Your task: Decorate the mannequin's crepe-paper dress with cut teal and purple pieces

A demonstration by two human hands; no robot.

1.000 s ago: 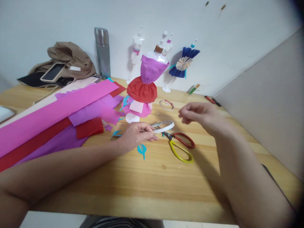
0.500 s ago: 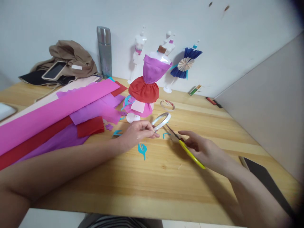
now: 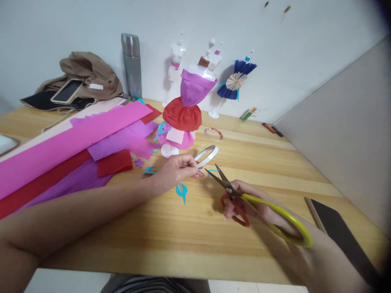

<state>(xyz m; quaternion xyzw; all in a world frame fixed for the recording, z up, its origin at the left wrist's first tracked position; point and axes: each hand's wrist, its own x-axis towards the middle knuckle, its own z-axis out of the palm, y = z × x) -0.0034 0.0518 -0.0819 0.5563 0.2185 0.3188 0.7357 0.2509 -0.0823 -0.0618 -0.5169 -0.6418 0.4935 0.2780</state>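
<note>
My left hand [image 3: 180, 169] pinches the near edge of a roll of white tape [image 3: 207, 156], held tilted above the table. In my right hand [image 3: 244, 203] is a pair of scissors [image 3: 229, 190] with one yellow and one red handle; the blades are parted and point toward the tape roll. Below my left hand lies a blue leaf-shaped cutout [image 3: 181, 192]. Behind the tape stands a small dress form [image 3: 198, 90] with a purple top and a red gathered skirt over a pink layer.
Pink, purple and red paper sheets [image 3: 76, 140] cover the left side. A second tape roll [image 3: 214, 134] lies behind. By the wall stand a grey flask [image 3: 132, 67] and a form in blue pleats [image 3: 236, 81]. A dark phone-like slab [image 3: 336, 232] lies at right.
The scissors have turned and opened, with both handles now visible, and my right hand has drawn down and back from the tape. My left hand still holds the roll nearly in place.
</note>
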